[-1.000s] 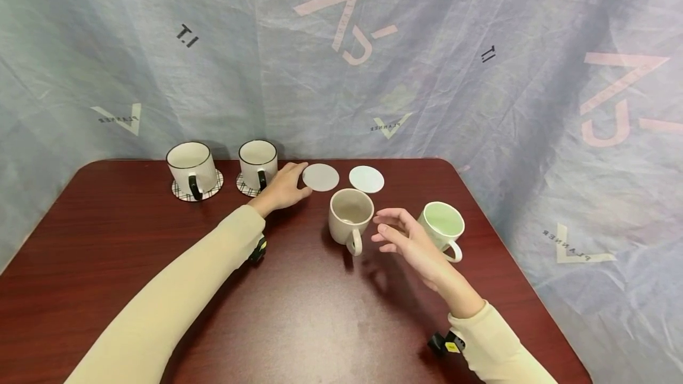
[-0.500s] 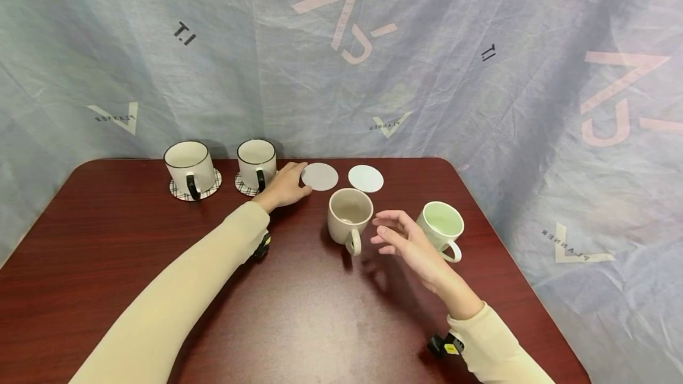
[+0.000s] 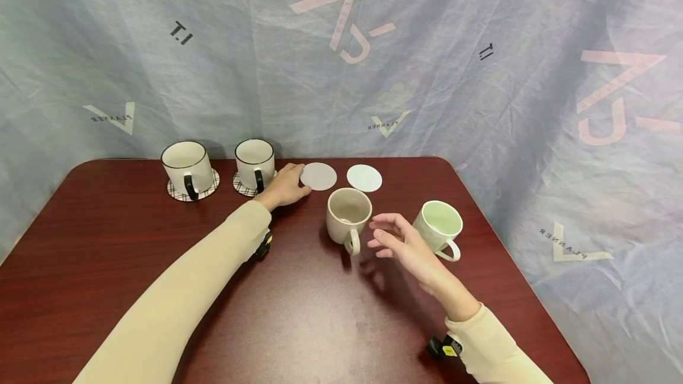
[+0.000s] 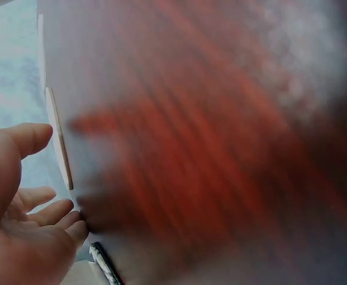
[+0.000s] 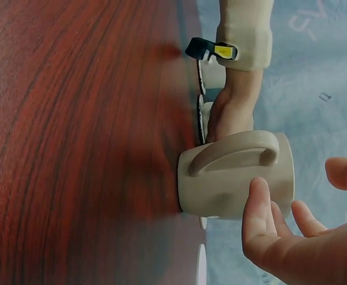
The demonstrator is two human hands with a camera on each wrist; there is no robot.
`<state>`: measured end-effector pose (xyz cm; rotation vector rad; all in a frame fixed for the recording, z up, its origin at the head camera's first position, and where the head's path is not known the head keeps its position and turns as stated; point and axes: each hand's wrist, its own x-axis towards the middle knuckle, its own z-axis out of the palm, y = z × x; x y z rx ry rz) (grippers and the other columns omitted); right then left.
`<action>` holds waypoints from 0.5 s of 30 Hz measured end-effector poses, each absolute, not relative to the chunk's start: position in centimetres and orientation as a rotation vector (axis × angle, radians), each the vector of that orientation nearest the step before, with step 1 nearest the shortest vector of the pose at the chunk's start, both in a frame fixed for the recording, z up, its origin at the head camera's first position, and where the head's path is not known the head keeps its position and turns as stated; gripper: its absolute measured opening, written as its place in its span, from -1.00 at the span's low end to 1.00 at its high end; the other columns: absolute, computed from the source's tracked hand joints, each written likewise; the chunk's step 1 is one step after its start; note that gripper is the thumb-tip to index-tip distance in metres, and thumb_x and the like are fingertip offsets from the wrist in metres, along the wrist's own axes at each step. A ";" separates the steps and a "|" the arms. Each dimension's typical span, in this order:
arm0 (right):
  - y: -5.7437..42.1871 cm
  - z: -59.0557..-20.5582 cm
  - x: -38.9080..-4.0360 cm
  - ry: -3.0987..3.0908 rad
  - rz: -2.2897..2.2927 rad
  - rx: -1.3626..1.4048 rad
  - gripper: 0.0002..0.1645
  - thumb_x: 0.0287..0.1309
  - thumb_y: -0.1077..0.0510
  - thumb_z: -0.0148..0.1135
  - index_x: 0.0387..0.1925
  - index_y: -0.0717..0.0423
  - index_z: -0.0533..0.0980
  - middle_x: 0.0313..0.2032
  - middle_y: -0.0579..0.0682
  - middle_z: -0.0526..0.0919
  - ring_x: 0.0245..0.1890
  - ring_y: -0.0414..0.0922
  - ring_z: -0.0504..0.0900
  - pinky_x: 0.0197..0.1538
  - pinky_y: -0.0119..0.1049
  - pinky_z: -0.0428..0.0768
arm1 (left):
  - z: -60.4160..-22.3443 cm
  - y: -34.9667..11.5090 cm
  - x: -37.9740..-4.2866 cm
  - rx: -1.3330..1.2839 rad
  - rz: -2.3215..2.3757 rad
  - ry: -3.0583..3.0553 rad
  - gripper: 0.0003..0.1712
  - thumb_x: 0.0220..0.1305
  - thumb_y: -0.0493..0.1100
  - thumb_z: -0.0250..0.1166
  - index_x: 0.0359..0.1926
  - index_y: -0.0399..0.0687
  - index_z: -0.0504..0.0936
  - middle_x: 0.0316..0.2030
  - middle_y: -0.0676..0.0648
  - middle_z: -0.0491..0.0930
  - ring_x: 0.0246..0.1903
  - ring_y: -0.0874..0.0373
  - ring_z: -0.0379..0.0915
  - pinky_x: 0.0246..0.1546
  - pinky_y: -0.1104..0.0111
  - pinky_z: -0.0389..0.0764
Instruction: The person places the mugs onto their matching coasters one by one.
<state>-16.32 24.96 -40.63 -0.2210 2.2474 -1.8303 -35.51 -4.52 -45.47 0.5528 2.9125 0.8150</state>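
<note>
My left hand (image 3: 287, 185) reaches to the left edge of a plain round coaster (image 3: 319, 176) at the back of the table. Its thumb and fingers are spread beside that coaster (image 4: 58, 139); whether they touch it I cannot tell. A beige mug (image 3: 341, 227) stands upright on the bare table in front of the two plain coasters, its handle toward me. Just right of this mug hovers my right hand (image 3: 408, 248), fingers loosely bent and holding nothing. Behind the right hand is a pale green mug (image 3: 439, 230), partly covered by it.
Two white mugs with black rims and handles, a left one (image 3: 189, 165) and a right one (image 3: 255, 162), stand on checked coasters at the back left. A second plain coaster (image 3: 364, 178) lies right of the first. A grey printed cloth (image 3: 320, 93) hangs behind the table.
The head view shifts very slightly. My right hand's fingers sink a little beside the beige mug; the left hand, mugs and coasters stay in place.
</note>
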 end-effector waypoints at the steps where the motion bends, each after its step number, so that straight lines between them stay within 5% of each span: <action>1: 24.9 -40.7 -16.3 2.247 -1.830 -0.219 -0.42 0.57 0.15 0.14 0.43 0.36 0.27 0.38 0.43 0.40 0.07 -0.01 0.71 0.11 -0.21 0.69 | -45.5 -4.5 -35.5 0.552 0.813 2.910 -0.15 0.48 -0.07 0.28 0.58 -0.43 0.20 0.51 -0.43 0.26 0.53 -0.32 0.15 0.56 -0.13 0.16; 15: 25.0 -41.2 -16.3 2.241 -1.820 -0.215 -0.45 0.57 0.15 0.13 0.42 0.32 0.29 0.37 0.44 0.40 0.11 0.11 0.71 0.11 -0.20 0.69 | -45.8 -4.5 -35.9 0.541 0.773 2.908 -0.13 0.49 -0.05 0.28 0.57 -0.49 0.18 0.53 -0.44 0.23 0.55 -0.33 0.11 0.58 -0.10 0.14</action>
